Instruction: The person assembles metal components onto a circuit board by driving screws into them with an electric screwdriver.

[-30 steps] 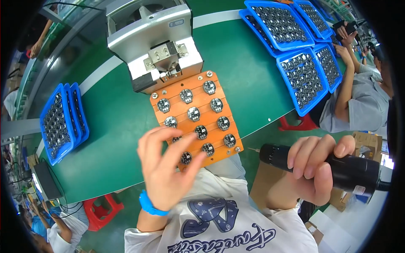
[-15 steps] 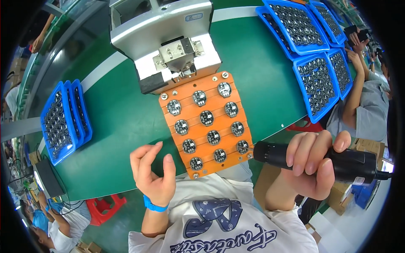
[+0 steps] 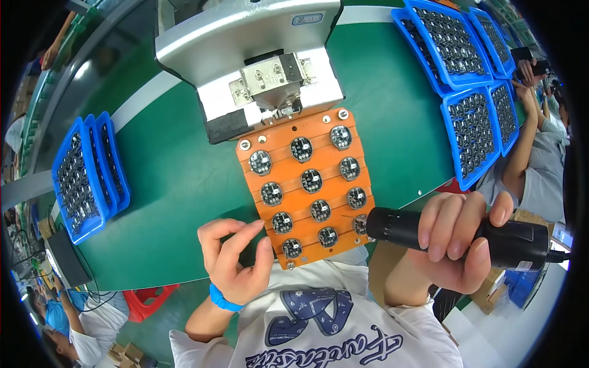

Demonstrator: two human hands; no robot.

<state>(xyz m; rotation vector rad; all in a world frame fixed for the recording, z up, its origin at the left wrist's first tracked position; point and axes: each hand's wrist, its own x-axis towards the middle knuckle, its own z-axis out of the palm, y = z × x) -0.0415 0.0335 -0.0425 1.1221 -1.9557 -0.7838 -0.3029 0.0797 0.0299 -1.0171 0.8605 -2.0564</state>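
Note:
My right hand (image 3: 457,236) is wrapped round a black electric screwdriver (image 3: 399,226), held nearly level with its cord trailing off to the right. Its thin bit reaches over the lower right corner of an orange fixture plate (image 3: 325,199), by a round circuit board (image 3: 361,224) that the tool's nose partly covers. Whether the bit touches anything I cannot tell. Several similar small boards (image 3: 320,210) sit in rows in the plate. Beside the plate's lower left edge, my left hand (image 3: 236,260) is open, fingers bent and apart, with nothing in it.
A silver metal machine (image 3: 270,83) stands at the plate's far end on the green table (image 3: 165,202). Blue trays (image 3: 460,178) full of round parts are stacked at the far right, and more blue trays (image 3: 92,230) stand at left. Other people sit on both sides, near red stools (image 3: 150,300).
My left hand has moved right, up to the plate's edge. The plate and machine appear slightly lower and larger in view. My right hand keeps its grip on the screwdriver.

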